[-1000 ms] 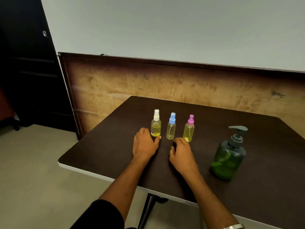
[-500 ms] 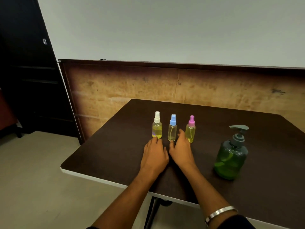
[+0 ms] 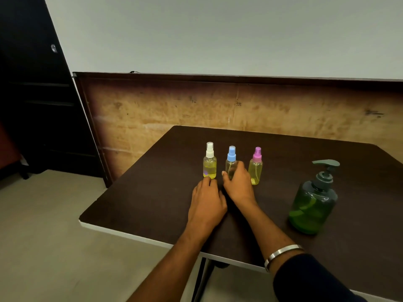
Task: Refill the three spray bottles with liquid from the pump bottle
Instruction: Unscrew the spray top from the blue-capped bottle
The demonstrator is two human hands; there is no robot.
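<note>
At the bottom edge of the frame my two forearms come in, both cut off there; my right one wears a dark sleeve (image 3: 309,280) and a metal bangle (image 3: 283,252). They reach up over the near edge of the dark table (image 3: 152,203), whose lower right part runs out of the frame. One table leg shows under the edge, mostly hidden by my arms.

Just above centre, my left hand (image 3: 207,203) lies palm down on the table with fingers straight and close together; the tips end just before the white-capped bottle (image 3: 209,163), and I cannot tell whether they touch it. My right hand (image 3: 238,185) sits beside it, fingers and thumb curled round the lower body of the blue-capped bottle (image 3: 231,160), hiding most of it; only the cap and shoulder show. How much liquid it holds I cannot make out.

Right of my hand stands the pink-capped bottle (image 3: 255,167), upright, with pale yellow liquid. The white-capped one is also upright, its yellow liquid brighter. The three stand in a row, apart from each other.

At the lower right of the frame stands the pump bottle (image 3: 311,205), green with a dark pump head, well apart from the row; part of its inside is green liquid, but the level is hard to read through the tint.

Beyond the table's far edge runs a worn brown panel (image 3: 196,110), then a pale wall (image 3: 218,33). Upper left is a dark door or cabinet (image 3: 32,83), too dim to tell which.
</note>
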